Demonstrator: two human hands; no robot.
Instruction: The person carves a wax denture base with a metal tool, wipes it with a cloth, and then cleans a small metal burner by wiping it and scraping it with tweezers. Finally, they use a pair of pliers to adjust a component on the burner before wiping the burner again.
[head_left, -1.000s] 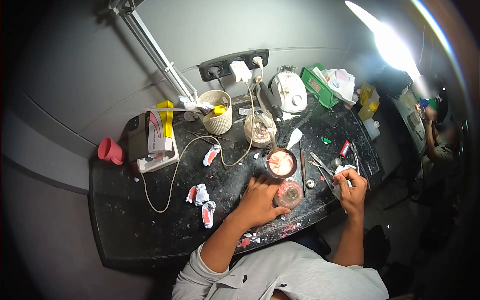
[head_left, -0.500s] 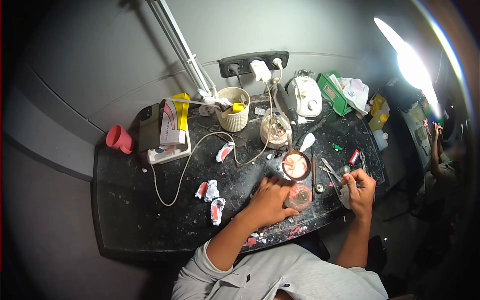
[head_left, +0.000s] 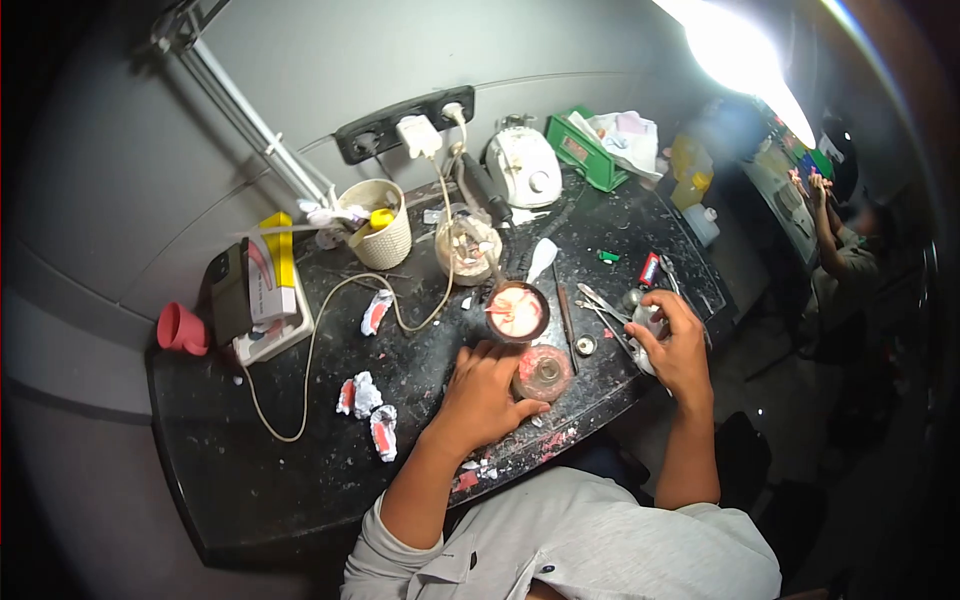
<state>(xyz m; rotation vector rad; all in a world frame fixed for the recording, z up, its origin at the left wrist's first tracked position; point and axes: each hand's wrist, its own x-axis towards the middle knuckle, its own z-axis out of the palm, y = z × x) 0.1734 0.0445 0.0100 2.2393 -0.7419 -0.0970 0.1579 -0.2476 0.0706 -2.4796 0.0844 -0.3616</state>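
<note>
My left hand point(head_left: 485, 395) is curved around the side of a squat glass jar point(head_left: 545, 374) with pinkish contents, thumb in front and fingers behind. Just beyond it, a small round pan point(head_left: 517, 312) holds glossy pink material, its handle pointing away. To the right, my right hand point(head_left: 678, 348) has its thumb and fingers bent around a small clear, glass-looking object point(head_left: 652, 320), partly hidden by the fingers. A shiny round metal piece point(head_left: 632, 298) shows by the fingertips. Metal hand tools point(head_left: 603, 303) lie beside that hand, and a small round metal cap point(head_left: 585, 345) lies between both hands.
White casts with pink parts point(head_left: 383, 432) lie left. A cable point(head_left: 300, 400) loops past a box point(head_left: 270, 285) and a pink cup point(head_left: 182, 328). Behind stand a woven basket point(head_left: 385, 240), a debris-filled jar point(head_left: 468, 245) and a white machine point(head_left: 525, 165). Another person point(head_left: 845, 250) sits far right.
The camera view has turned, shifting the bench leftward. My right fingers have gone from a pinch on the round metal piece to a wider grasp. My left hand stays at the jar.
</note>
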